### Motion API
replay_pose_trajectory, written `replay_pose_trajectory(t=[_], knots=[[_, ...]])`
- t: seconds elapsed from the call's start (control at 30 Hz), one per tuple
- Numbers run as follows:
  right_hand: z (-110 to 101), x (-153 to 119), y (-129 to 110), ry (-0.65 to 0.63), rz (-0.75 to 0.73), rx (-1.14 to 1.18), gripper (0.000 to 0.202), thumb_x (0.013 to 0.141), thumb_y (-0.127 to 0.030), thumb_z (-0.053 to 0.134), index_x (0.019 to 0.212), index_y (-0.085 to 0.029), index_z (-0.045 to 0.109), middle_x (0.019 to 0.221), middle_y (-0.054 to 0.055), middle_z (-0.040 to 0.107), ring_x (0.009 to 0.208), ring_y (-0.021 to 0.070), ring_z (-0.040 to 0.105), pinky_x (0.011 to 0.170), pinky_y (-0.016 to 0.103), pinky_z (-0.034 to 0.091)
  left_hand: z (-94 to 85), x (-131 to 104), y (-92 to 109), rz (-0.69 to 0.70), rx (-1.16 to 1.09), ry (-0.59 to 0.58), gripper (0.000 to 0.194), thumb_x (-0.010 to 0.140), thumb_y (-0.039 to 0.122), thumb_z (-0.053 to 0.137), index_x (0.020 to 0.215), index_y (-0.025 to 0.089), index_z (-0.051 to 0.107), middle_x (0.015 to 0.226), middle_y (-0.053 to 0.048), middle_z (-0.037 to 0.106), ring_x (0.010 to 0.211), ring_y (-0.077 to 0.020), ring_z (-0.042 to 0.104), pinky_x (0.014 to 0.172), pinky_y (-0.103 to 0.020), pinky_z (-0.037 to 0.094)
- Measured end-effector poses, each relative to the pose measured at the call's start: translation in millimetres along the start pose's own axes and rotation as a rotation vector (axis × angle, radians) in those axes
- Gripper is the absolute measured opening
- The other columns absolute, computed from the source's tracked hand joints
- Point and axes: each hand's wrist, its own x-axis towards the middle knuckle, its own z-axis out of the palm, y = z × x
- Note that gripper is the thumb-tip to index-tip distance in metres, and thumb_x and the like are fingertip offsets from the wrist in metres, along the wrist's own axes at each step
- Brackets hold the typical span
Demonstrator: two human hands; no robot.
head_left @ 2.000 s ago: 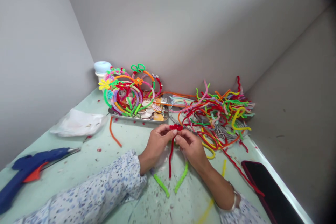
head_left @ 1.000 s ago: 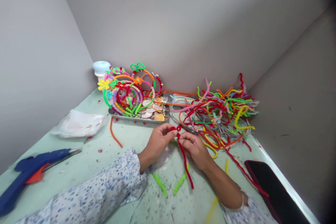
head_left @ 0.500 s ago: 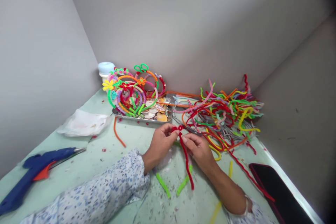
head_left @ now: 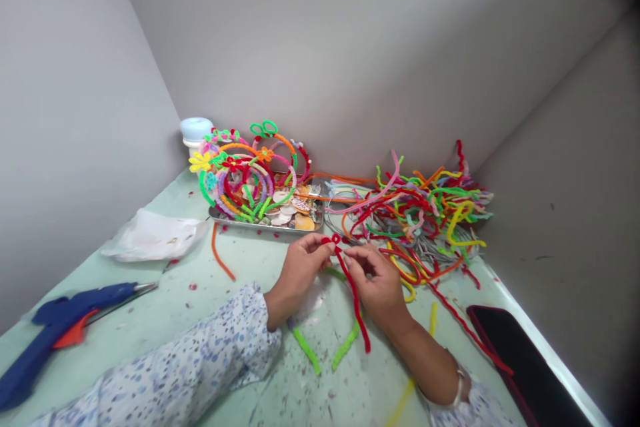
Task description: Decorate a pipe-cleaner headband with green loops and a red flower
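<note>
Fingertips of my left hand (head_left: pixel 299 275) pinch a red pipe cleaner (head_left: pixel 357 303) whose top is bent into small loops. From the loops, one long straight tail hangs down in front of my right hand (head_left: pixel 379 283). That hand is closed too, thumb and forefinger pinching at the pipe cleaner just below the loops. Beneath both hands lies a headband (head_left: pixel 306 351) with bright green fuzzy ends; its upper part is mostly hidden by the hands.
Several wrapped headbands (head_left: pixel 245 177) rest on a metal tray (head_left: pixel 265 228) of shells. A heap of coloured pipe cleaners (head_left: pixel 430 207) lies right of it. A blue glue gun (head_left: pixel 75 310) and white plastic bag (head_left: pixel 153 235) are left; a phone (head_left: pixel 525 367) is right.
My right fingers have moved up slightly and curled tighter near the loops. My left hand keeps its pinch. The whole view has shifted a little, so things sit further left.
</note>
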Motion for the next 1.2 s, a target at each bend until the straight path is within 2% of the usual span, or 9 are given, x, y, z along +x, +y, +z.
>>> replay_pose_trajectory(t=[0.17,0.33,0.57,0.73,0.83,0.97,1.07,1.2], knots=[[-2,0,1,-0.021,-0.297,-0.178,0.021,0.084,-0.017,0.052,0.099,-0.025,0.064,0.093,0.006,0.062,0.086,0.0179,0.06,0.073,0.032,0.051,1.5,-2,2,0.01,-0.004,-0.026,0.016,0.069,0.029,0.067,0.072,0.014,0.06,0.056,0.003,0.052,0.051,-0.0068,0.044,0.052,-0.02,0.033],[-4,-1,6,-0.039,-0.375,-0.264,0.027,0.084,-0.016,0.052,0.106,-0.027,0.064,0.095,0.007,0.063,0.087,0.0181,0.061,0.077,0.034,0.052,3.0,-2,4,-0.014,0.037,-0.032,0.016,0.068,0.028,0.068,0.072,0.013,0.061,0.058,0.004,0.052,0.051,-0.0061,0.042,0.05,-0.019,0.032],[-5,1,-2,-0.022,-0.346,-0.199,0.019,0.084,-0.015,0.052,0.098,-0.024,0.062,0.092,0.006,0.062,0.086,0.0177,0.06,0.077,0.033,0.049,4.1,-1,0,0.004,0.069,-0.034,0.015,0.069,0.026,0.067,0.076,0.014,0.061,0.065,0.001,0.057,0.055,-0.0075,0.047,0.054,-0.02,0.036],[-3,0,-7,0.039,-0.098,-0.1,0.007,0.085,-0.024,0.053,0.085,-0.021,0.059,0.083,0.004,0.058,0.075,0.0166,0.056,0.067,0.029,0.046,4.7,-4,2,0.077,0.143,-0.057,0.014,0.072,0.027,0.065,0.08,0.014,0.064,0.07,0.0,0.06,0.063,-0.0098,0.051,0.061,-0.021,0.04],[-1,-1,-6,0.078,0.042,-0.015,0.012,0.086,-0.03,0.053,0.081,-0.02,0.058,0.077,0.002,0.055,0.069,0.0152,0.053,0.064,0.027,0.044,4.6,-6,0,0.107,0.143,-0.087,0.014,0.074,0.026,0.063,0.083,0.015,0.063,0.077,-0.001,0.062,0.07,-0.0114,0.054,0.066,-0.022,0.042],[0,0,-3,0.075,0.155,0.049,0.018,0.086,-0.034,0.053,0.075,-0.02,0.054,0.069,0.0,0.053,0.065,0.0139,0.052,0.06,0.025,0.043,5.4,-7,-1,0.101,0.137,-0.134,0.012,0.077,0.025,0.06,0.082,0.014,0.06,0.074,0.0,0.059,0.066,-0.0099,0.052,0.063,-0.021,0.042],[0,1,-1,0.075,0.131,0.024,0.018,0.086,-0.033,0.053,0.074,-0.019,0.054,0.069,-0.001,0.053,0.064,0.0133,0.051,0.059,0.025,0.043,6.2,-7,2,0.078,0.154,-0.134,0.011,0.076,0.024,0.059,0.08,0.014,0.058,0.07,0.002,0.057,0.061,-0.0082,0.05,0.059,-0.02,0.04],[-1,3,-1,0.105,-0.068,-0.142,0.008,0.086,-0.025,0.053,0.08,-0.019,0.057,0.078,0.002,0.055,0.07,0.0143,0.053,0.063,0.026,0.044,6.3,-5,4,0.028,0.173,-0.124,0.01,0.076,0.024,0.059,0.077,0.014,0.056,0.061,0.004,0.054,0.054,-0.0071,0.046,0.054,-0.019,0.036]])
